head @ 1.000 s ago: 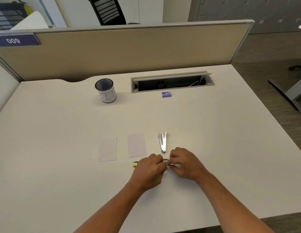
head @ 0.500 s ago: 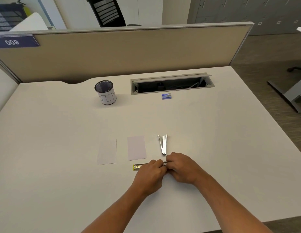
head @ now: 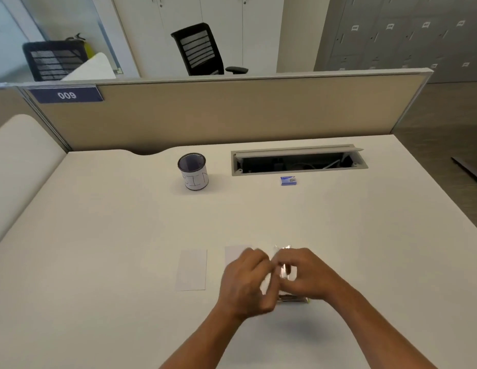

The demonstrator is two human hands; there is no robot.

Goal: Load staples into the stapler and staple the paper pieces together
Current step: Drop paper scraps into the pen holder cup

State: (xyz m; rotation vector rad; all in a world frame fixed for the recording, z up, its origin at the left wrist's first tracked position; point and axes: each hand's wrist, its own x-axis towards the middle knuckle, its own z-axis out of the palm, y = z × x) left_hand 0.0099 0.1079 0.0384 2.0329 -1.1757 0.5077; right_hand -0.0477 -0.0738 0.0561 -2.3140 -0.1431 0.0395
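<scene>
Both hands meet over the stapler [head: 292, 298] near the desk's front edge. Its dark body and a yellow tip show under my right hand [head: 310, 276]. A shiny metal part [head: 284, 271] sits between the fingertips of both hands, and its silver tip pokes out behind them. My left hand [head: 244, 284] is curled against it from the left. Motion blur hides the exact grip. One white paper piece [head: 192, 270] lies flat to the left. The second paper piece [head: 236, 254] is half hidden by my left hand. A small blue staple box [head: 288, 180] lies farther back.
A white cup [head: 193, 173] with a dark rim stands at the back centre. An open cable tray [head: 298, 161] is cut into the desk [head: 98, 235] behind the staple box. A beige partition [head: 232, 113] closes the far edge. The desk's right edge drops to the floor.
The camera tilted up, so the desk and hands sit lower in view. My hands rose slightly off the desk and shifted over the metal part, and now cover most of the stapler.
</scene>
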